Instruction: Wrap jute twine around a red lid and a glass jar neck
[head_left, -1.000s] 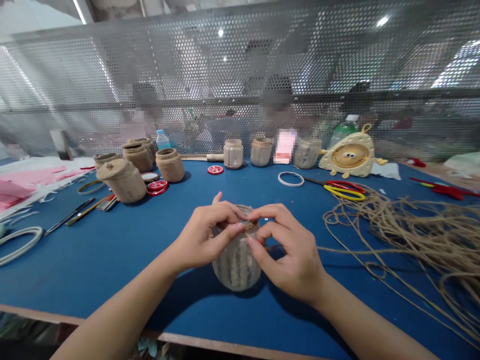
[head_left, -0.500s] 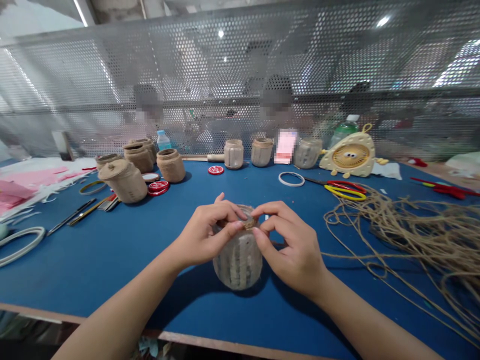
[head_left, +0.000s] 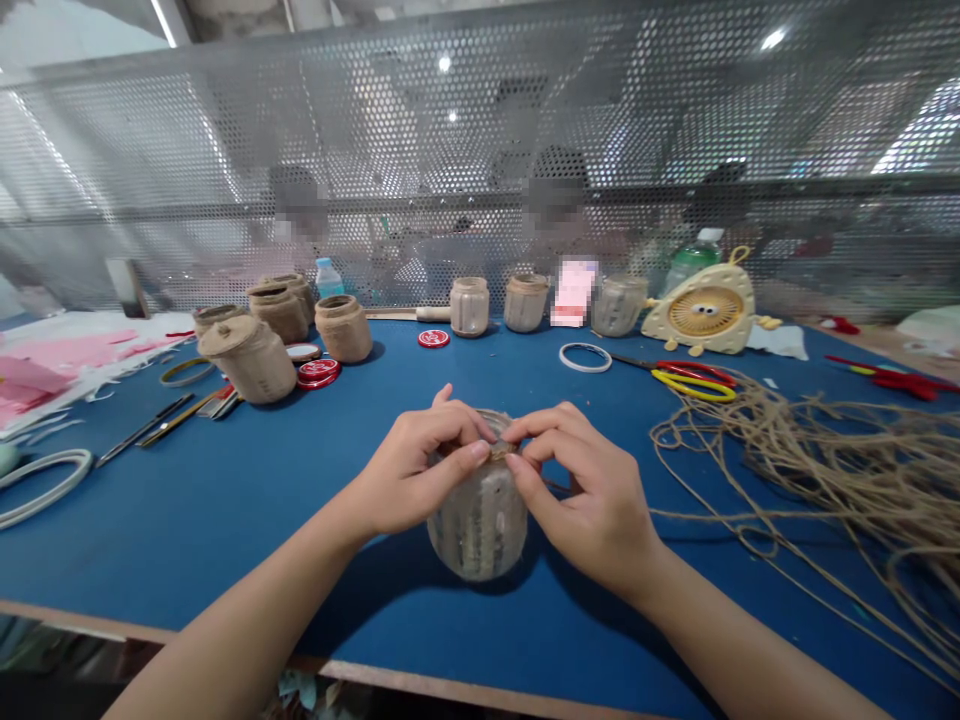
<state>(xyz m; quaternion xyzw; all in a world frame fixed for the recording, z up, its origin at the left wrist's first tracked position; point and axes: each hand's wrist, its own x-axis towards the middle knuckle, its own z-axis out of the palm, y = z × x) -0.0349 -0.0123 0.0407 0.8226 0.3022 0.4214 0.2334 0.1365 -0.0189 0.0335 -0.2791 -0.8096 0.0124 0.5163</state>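
Twine strands (head_left: pixel 471 525) run down the sides of the glass jar (head_left: pixel 504 530) on the blue bench (head_left: pixel 225 570), with bare glass showing between them, so the covering looks partial. Your left hand (head_left: pixel 420 470) and right hand (head_left: pixel 592 495) are both closed, pinching a small twist of twine (head_left: pixel 499 451) at its rim. Beyond, a twine-wrapped lidded jar (head_left: pixel 247 362) looks complete; loose jute twine (head_left: pixel 840 480) lies heaped at right. You can't see anything inside the jars.
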